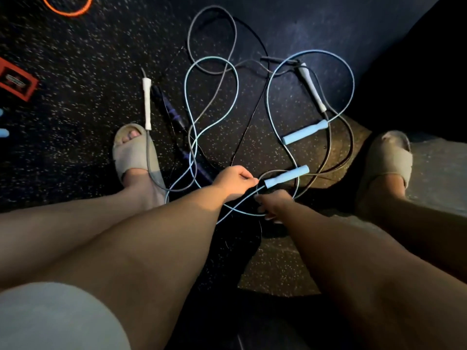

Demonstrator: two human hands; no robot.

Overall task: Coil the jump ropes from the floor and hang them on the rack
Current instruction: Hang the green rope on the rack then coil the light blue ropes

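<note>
2 blue handles [304, 132] on a light blue rope [316, 50]; grey rope [148, 152], white handle [147, 104]; dark handle [171, 114], perhaps purple; floor [75, 59] black, pale-speckled; sandals [131, 152] beige.

No legible text anywhere; only a blurred, unreadable plate on the red object [17, 79] at left.

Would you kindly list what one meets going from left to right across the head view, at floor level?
Red object → white handle → dark handle → left hand, pinching the light blue rope → farther light blue handle → sandal on the right foot.
</note>
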